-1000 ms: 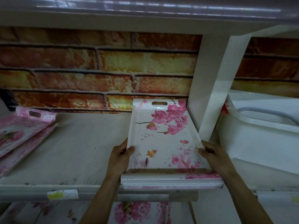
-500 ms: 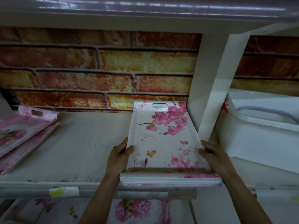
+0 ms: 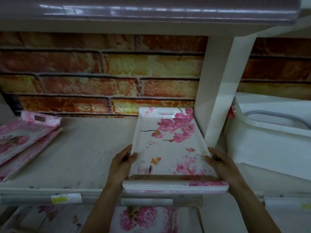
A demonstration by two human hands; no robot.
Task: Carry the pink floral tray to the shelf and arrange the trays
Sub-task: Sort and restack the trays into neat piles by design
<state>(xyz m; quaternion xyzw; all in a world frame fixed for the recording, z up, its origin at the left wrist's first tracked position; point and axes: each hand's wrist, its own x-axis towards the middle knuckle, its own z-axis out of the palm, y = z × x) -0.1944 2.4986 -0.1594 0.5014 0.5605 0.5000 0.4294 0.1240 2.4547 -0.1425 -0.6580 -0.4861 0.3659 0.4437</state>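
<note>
Placing step, by the look of it. Grips the pink floral tray (image 3: 170,145) by both long sides: left hand (image 3: 122,163) at about 8 o'clock of the tray, thumb curled over the rim; right hand (image 3: 222,163) at about 4 o'clock, fingers wrapped round the opposite rim. Lies lengthwise on the shelf (image 3: 84,157), handle slot at 12 o'clock toward the brick wall (image 3: 101,73), near end overhanging the shelf lip at 6 o'clock. Shows several layered rims at that near end, so probably tops a small stack. Sits just beside the white upright (image 3: 218,98) at 3 o'clock. Well apart at 9 o'clock: two more pink trays (image 3: 21,137), tilted and askew. Next, in all likelihood: push inward toward 12 o'clock until flush with the lip, clear of the upright, then let go and square up the trays at 9 o'clock.
</note>
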